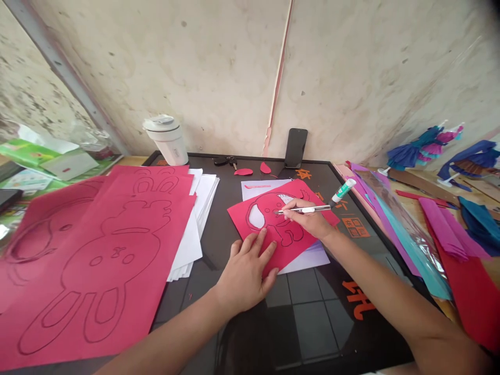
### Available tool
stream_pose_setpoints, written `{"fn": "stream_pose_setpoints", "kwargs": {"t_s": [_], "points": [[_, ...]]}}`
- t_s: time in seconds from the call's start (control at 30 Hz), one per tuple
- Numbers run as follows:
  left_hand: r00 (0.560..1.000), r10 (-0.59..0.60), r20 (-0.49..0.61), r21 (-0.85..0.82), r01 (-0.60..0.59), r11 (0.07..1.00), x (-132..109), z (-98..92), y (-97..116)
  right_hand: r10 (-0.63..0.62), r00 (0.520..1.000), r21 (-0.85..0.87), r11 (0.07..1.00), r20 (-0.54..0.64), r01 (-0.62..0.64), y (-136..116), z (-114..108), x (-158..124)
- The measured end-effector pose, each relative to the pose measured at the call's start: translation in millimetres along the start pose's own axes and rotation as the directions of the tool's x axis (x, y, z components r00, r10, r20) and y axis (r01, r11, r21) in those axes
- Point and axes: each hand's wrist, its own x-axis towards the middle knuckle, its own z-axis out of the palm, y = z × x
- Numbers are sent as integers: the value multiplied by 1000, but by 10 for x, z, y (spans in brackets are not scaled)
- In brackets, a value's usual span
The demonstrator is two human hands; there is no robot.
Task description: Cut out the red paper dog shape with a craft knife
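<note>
A red sheet of paper with an animal figure drawn in dark outline lies at an angle over white paper. White shows through an ear-shaped hole at the figure's left. My left hand rests flat on the sheet's lower left edge, fingers spread. In my right hand, pinched between thumb and fingers, is a slim silver craft knife, its tip at the figure's face. Two red cut-out pieces lie beyond the sheet.
Larger red sheets with rabbit outlines cover the left, over a white paper stack. A cup, keys and a phone stand or lie near the wall. A glue stick and coloured paper are at the right.
</note>
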Motion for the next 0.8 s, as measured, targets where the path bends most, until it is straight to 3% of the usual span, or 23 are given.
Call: {"fn": "stream_pose_setpoints", "kwargs": {"t_s": [0.07, 0.23, 0.4, 0.6, 0.8], "points": [[1000, 3, -8, 3, -3, 1000, -1, 10, 1, 36, 999, 18, 999, 40, -37, -26, -7, -79], [1000, 13, -16, -5, -13, 1000, -3, 26, -1, 92, 996, 73, 993, 13, -93, -1, 56, -243], [1000, 14, -21, 0, -14, 1000, -9, 22, -5, 97, 995, 33, 995, 12, -98, -18, 81, -234], [1000, 10, -25, 0, -10, 1000, -10, 35, -7, 123, 984, 39, 991, 131, -129, -58, 48, -249], [999, 15, -32, -1, -15, 1000, -12, 28, -9, 133, 977, 19, 990, 166, -138, -4, 42, -243]]}}
